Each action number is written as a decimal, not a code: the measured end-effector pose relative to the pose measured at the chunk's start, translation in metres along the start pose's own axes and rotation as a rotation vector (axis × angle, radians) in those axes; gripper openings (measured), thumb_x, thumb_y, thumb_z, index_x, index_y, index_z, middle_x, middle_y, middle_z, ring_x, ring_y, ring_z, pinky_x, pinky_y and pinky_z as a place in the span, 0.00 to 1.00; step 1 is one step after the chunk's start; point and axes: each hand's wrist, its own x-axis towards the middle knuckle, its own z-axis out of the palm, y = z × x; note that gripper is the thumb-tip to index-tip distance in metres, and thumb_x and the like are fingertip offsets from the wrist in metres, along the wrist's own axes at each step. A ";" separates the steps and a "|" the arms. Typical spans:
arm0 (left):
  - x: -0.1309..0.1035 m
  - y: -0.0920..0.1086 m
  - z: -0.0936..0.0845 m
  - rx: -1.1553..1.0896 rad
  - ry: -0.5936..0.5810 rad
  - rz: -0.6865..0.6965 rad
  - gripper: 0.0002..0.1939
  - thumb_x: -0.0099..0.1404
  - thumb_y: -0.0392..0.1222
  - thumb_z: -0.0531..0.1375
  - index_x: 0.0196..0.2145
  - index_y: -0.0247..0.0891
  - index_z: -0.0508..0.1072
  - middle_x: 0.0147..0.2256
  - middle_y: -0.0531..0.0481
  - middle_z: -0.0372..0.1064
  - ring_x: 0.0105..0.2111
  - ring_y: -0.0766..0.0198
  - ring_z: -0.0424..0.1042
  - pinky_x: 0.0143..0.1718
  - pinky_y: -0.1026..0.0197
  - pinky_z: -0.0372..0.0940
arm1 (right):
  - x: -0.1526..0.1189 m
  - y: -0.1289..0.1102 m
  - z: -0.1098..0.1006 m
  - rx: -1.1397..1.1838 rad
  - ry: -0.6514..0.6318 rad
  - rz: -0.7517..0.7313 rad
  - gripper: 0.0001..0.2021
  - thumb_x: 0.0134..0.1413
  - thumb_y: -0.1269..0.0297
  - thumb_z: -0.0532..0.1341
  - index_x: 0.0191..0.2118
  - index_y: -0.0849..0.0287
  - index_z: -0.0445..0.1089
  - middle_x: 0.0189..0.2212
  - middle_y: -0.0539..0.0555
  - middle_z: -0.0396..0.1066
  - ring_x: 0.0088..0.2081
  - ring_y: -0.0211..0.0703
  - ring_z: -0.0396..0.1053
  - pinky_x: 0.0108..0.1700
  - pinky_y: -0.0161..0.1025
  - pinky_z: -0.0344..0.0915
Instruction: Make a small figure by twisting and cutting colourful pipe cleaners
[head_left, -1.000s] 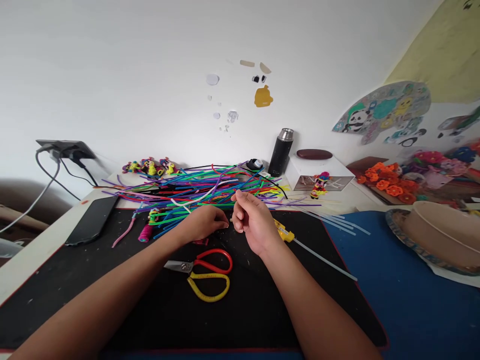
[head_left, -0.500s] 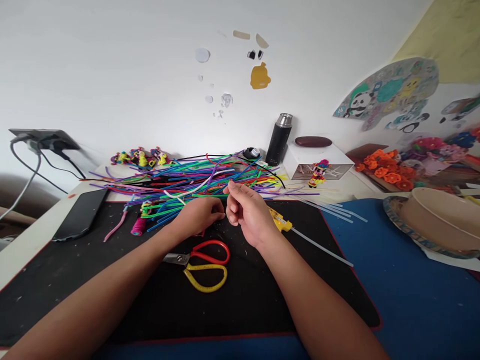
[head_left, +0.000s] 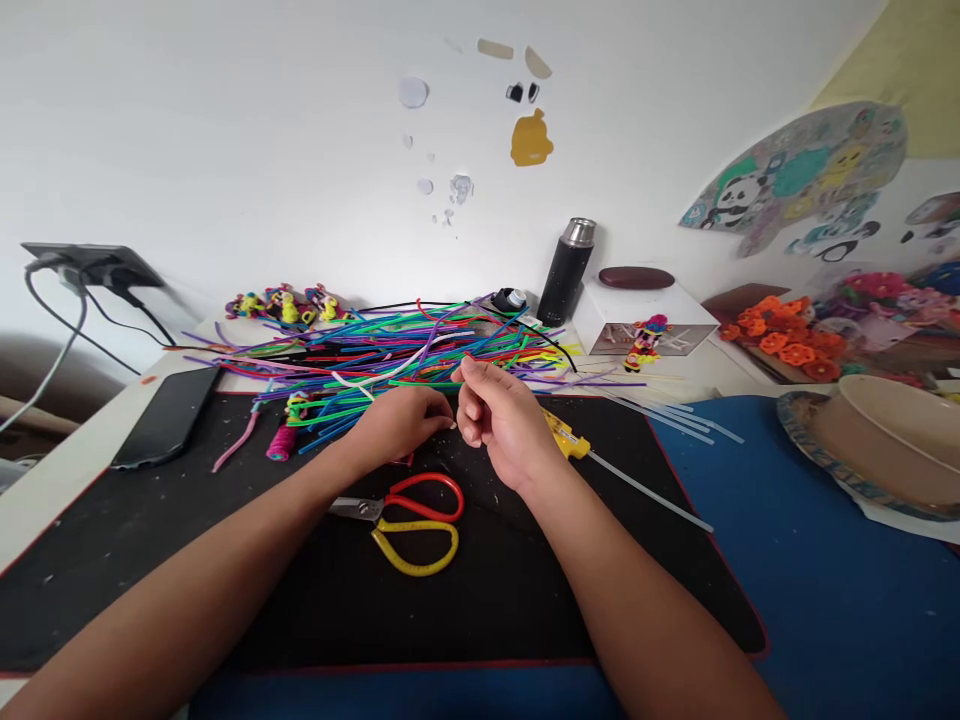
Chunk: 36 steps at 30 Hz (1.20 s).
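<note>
My left hand point(head_left: 405, 425) is closed in a pinch over the black mat, its fingertips pointing right. Just beside it, my right hand point(head_left: 506, 425) has its fingers curled in and the thumb laid over them. Whatever either hand holds is hidden or too small to make out. Behind both hands spreads a pile of colourful pipe cleaners point(head_left: 360, 365). Scissors point(head_left: 420, 525) with one red and one yellow handle lie below the left hand. A yellow glue gun point(head_left: 566, 440) with a clear glue stick point(head_left: 652, 490) in it is partly hidden by the right hand.
A phone point(head_left: 165, 420) and a pink coil point(head_left: 281, 443) lie left. At the back stand a black flask point(head_left: 566, 275) and a white box point(head_left: 649, 310) with a small figure point(head_left: 646, 342) before it. Loose glue sticks point(head_left: 675, 415) and a bowl point(head_left: 900, 440) are right.
The camera view has shifted slightly, so everything sits a little to the right and higher. Both hands keep nearly the same pose, close together.
</note>
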 end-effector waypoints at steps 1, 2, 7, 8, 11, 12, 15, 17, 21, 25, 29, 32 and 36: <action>0.000 0.000 -0.001 0.001 -0.009 0.005 0.11 0.68 0.42 0.58 0.38 0.43 0.83 0.36 0.49 0.83 0.35 0.53 0.79 0.34 0.59 0.63 | 0.000 0.000 0.000 0.002 -0.001 -0.001 0.22 0.47 0.44 0.75 0.33 0.59 0.73 0.17 0.41 0.59 0.16 0.31 0.58 0.18 0.31 0.48; -0.001 0.000 -0.002 -0.002 -0.015 0.012 0.12 0.68 0.42 0.58 0.38 0.43 0.83 0.37 0.48 0.83 0.35 0.53 0.79 0.34 0.58 0.63 | 0.000 -0.001 0.000 0.003 -0.002 -0.002 0.22 0.47 0.44 0.75 0.33 0.59 0.73 0.17 0.41 0.59 0.16 0.31 0.58 0.18 0.31 0.48; -0.001 -0.002 -0.004 -0.021 0.007 0.047 0.14 0.70 0.42 0.56 0.39 0.42 0.82 0.38 0.48 0.83 0.37 0.53 0.79 0.36 0.58 0.63 | 0.001 -0.001 0.000 0.003 0.008 -0.006 0.23 0.46 0.43 0.75 0.32 0.59 0.73 0.17 0.41 0.59 0.15 0.31 0.58 0.17 0.31 0.48; -0.002 -0.001 -0.004 -0.023 0.023 0.051 0.14 0.70 0.43 0.56 0.39 0.41 0.82 0.38 0.48 0.83 0.36 0.54 0.79 0.36 0.58 0.63 | 0.001 -0.001 0.000 0.004 0.010 -0.009 0.23 0.46 0.43 0.75 0.32 0.59 0.73 0.17 0.41 0.59 0.15 0.31 0.58 0.17 0.31 0.48; -0.002 0.004 -0.002 -0.049 0.061 0.057 0.13 0.69 0.42 0.56 0.40 0.41 0.82 0.38 0.48 0.83 0.35 0.55 0.79 0.35 0.59 0.63 | 0.001 -0.001 0.000 0.003 0.018 -0.018 0.23 0.47 0.43 0.75 0.33 0.59 0.73 0.17 0.41 0.59 0.16 0.31 0.58 0.17 0.31 0.49; -0.001 0.005 -0.002 -0.054 0.067 0.057 0.13 0.69 0.42 0.56 0.40 0.41 0.82 0.37 0.48 0.83 0.35 0.55 0.79 0.34 0.60 0.63 | 0.001 -0.001 -0.001 0.000 0.019 -0.020 0.23 0.47 0.43 0.74 0.33 0.59 0.73 0.17 0.41 0.59 0.16 0.31 0.58 0.17 0.31 0.49; 0.001 0.008 0.002 -0.037 0.073 0.062 0.12 0.68 0.41 0.57 0.39 0.41 0.82 0.36 0.47 0.82 0.34 0.54 0.78 0.32 0.59 0.62 | 0.000 -0.003 -0.001 -0.004 0.022 -0.029 0.23 0.47 0.43 0.75 0.33 0.59 0.73 0.17 0.41 0.58 0.16 0.31 0.58 0.17 0.31 0.49; 0.003 0.008 0.005 -0.022 0.076 0.072 0.12 0.68 0.42 0.57 0.39 0.41 0.82 0.37 0.46 0.82 0.34 0.53 0.78 0.32 0.59 0.62 | 0.000 -0.004 -0.001 -0.004 0.022 -0.032 0.22 0.48 0.44 0.75 0.33 0.59 0.73 0.17 0.41 0.58 0.16 0.31 0.58 0.17 0.31 0.49; 0.006 0.005 0.008 -0.024 0.070 0.093 0.12 0.68 0.43 0.57 0.37 0.41 0.81 0.37 0.47 0.82 0.35 0.54 0.78 0.33 0.59 0.62 | -0.001 -0.004 0.000 -0.006 0.020 -0.019 0.22 0.47 0.44 0.75 0.33 0.59 0.73 0.17 0.41 0.58 0.16 0.31 0.58 0.18 0.31 0.49; 0.006 0.007 0.010 -0.021 0.052 0.076 0.09 0.66 0.45 0.59 0.33 0.42 0.78 0.34 0.49 0.81 0.33 0.55 0.77 0.30 0.59 0.60 | -0.001 -0.003 0.001 -0.010 0.008 -0.012 0.22 0.47 0.44 0.75 0.32 0.59 0.73 0.17 0.41 0.59 0.16 0.31 0.58 0.18 0.32 0.49; 0.008 0.009 0.014 0.027 0.049 0.067 0.08 0.66 0.44 0.58 0.33 0.42 0.77 0.35 0.48 0.80 0.33 0.54 0.77 0.28 0.59 0.58 | -0.002 -0.001 0.002 -0.018 -0.004 -0.003 0.23 0.47 0.43 0.75 0.32 0.58 0.73 0.17 0.41 0.59 0.16 0.31 0.58 0.18 0.32 0.49; 0.009 0.009 0.017 0.045 0.063 0.078 0.08 0.66 0.43 0.58 0.35 0.41 0.77 0.35 0.47 0.80 0.33 0.53 0.77 0.28 0.58 0.59 | -0.002 0.000 0.003 -0.023 -0.004 0.006 0.23 0.47 0.42 0.75 0.32 0.58 0.73 0.17 0.41 0.59 0.16 0.31 0.58 0.18 0.32 0.49; 0.007 0.007 0.018 0.010 0.078 0.125 0.09 0.66 0.44 0.58 0.38 0.41 0.77 0.37 0.47 0.80 0.34 0.53 0.78 0.30 0.58 0.62 | -0.003 -0.001 0.003 -0.035 -0.007 0.009 0.24 0.47 0.41 0.75 0.32 0.58 0.73 0.18 0.41 0.59 0.16 0.31 0.58 0.18 0.32 0.48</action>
